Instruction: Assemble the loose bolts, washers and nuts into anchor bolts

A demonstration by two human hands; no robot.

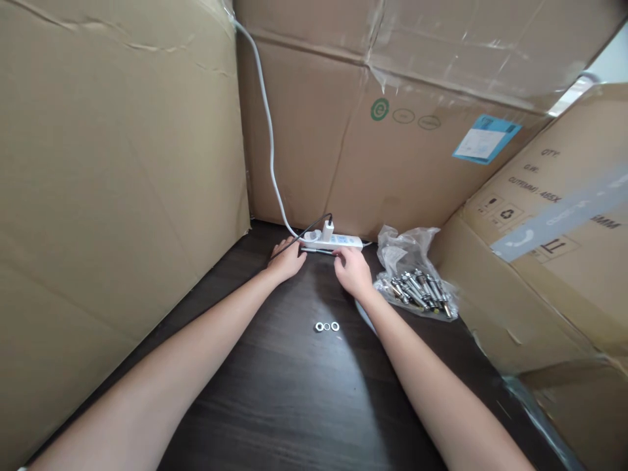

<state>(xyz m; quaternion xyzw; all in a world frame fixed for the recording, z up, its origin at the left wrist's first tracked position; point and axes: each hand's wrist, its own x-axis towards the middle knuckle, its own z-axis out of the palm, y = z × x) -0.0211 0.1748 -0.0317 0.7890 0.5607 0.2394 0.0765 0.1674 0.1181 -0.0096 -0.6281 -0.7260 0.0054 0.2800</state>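
In the head view, a slim metal bolt [318, 250] with a sleeve-like left end lies along the front of a white power strip [347, 242]. My right hand [353, 271] has its fingers bent, with thumb and fingertip closed at the bolt's right end. My left hand [287, 261] rests low by the strip's left end, fingers stretched forward and thumb near the bolt's left end; I cannot tell if it touches the bolt. Nearer to me on the dark tabletop, a hex nut [319, 327], a small ring washer [327, 327] and a flat washer [335, 326] sit in a row.
A clear plastic bag [405, 252] with several metal anchor bolts [422, 289] lies at the right. A white charger [328, 229] with a black cable is plugged into the strip. A white cord [267, 111] hangs behind. Large cardboard boxes [304, 131] enclose the dark table [275, 392].
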